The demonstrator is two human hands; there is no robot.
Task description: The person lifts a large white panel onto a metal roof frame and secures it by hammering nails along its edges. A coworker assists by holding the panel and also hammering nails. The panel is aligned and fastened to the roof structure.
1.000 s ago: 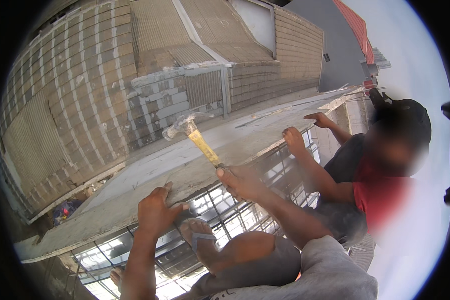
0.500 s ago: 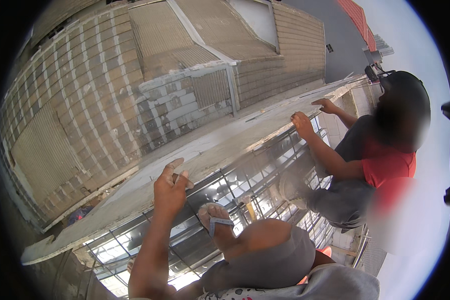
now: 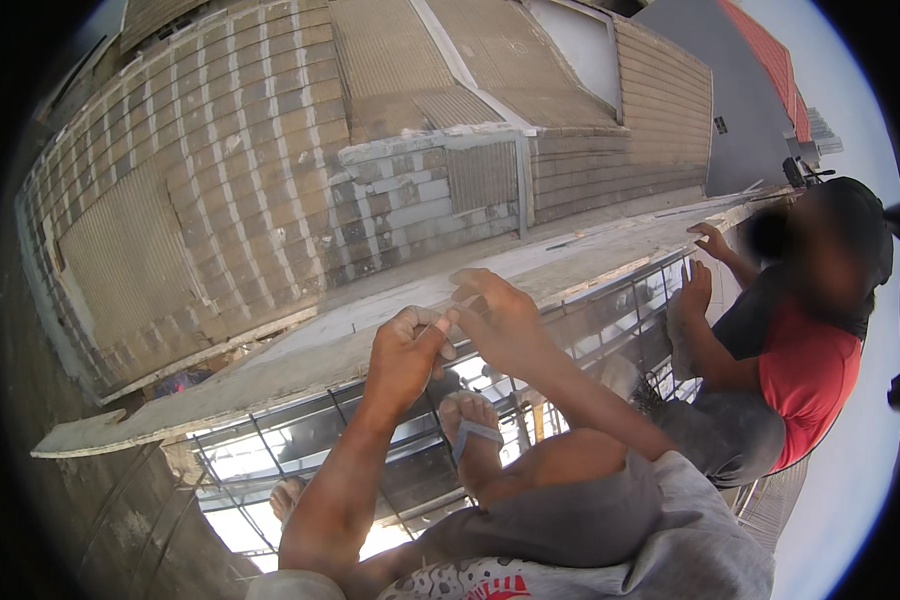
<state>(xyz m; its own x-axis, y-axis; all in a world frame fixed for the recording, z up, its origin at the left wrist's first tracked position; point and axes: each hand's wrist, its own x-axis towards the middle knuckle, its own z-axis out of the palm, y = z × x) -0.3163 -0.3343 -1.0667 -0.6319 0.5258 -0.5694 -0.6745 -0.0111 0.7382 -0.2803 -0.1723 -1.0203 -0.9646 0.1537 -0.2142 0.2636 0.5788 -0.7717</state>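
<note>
My left hand point(image 3: 402, 360) is closed in a pinch just above the rebar grid point(image 3: 340, 420), beside the concrete ledge point(image 3: 150, 420). My right hand point(image 3: 500, 325) meets it, thumb near my left fingertips, fingers bent; a thin piece may be between them, too small to make out. Below my hands are my sandaled foot point(image 3: 470, 430) and bent knee. A narrow yellow piece point(image 3: 538, 420), possibly the hammer's handle, shows between the bars beside the foot.
A co-worker in red point(image 3: 805, 390) crouches at the right, both hands at the ledge. Beyond the ledge lie weathered roofs point(image 3: 220, 170), a grey wall point(image 3: 670, 100) and a red roof point(image 3: 770, 60). Bright openings show below the bars.
My right hand held a hammer upright a second ago, went out of sight low down, and now meets my left hand. My left hand has moved rightward along the ledge and closed.
</note>
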